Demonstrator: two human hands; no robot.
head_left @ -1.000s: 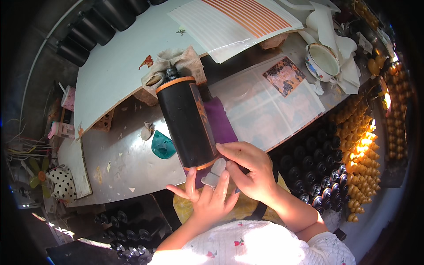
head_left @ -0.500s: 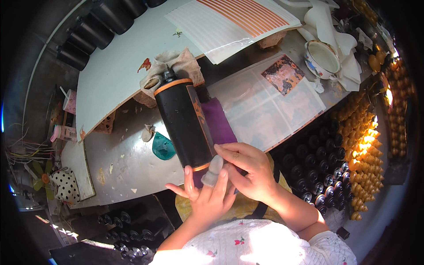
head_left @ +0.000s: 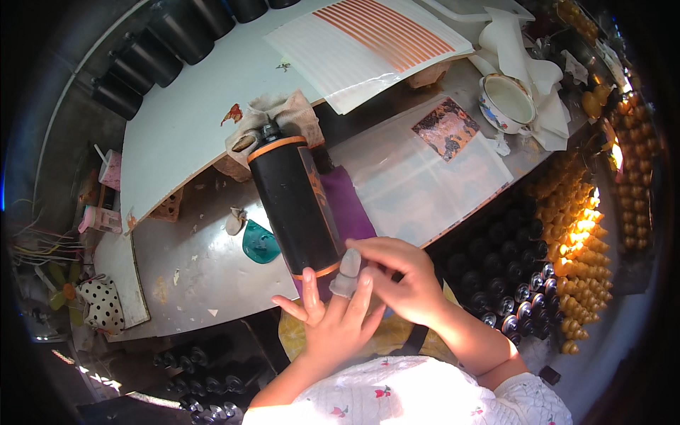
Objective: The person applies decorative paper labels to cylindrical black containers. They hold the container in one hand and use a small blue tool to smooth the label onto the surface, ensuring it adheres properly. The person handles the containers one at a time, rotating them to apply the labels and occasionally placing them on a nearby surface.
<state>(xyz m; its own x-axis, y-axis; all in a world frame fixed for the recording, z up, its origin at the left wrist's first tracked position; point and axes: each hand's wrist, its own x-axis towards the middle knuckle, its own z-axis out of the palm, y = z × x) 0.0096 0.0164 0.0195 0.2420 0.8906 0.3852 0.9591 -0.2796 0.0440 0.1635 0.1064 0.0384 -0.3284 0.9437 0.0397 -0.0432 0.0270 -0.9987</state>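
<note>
A tall black cylinder (head_left: 294, 204) with orange bands at both ends lies on the metal table (head_left: 191, 276), partly over a purple cloth (head_left: 348, 205). My left hand (head_left: 333, 319) is spread open just below its near end. One of its fingers wears a whitish wrap (head_left: 346, 273). My right hand (head_left: 404, 280) pinches that wrap on the finger. Neither hand touches the cylinder.
A teal scraper (head_left: 259, 243) lies left of the cylinder. A striped orange sheet (head_left: 375, 42) and a white enamel cup (head_left: 506, 103) sit at the back. A patterned picture square (head_left: 448, 127) rests on a clear film. Black cylinders (head_left: 163, 42) and golden knobs (head_left: 574, 234) line the sides.
My hands have slipped a little lower, off the cylinder's near end. The right hand now pinches the wrap on the left finger. The cylinder has not moved.
</note>
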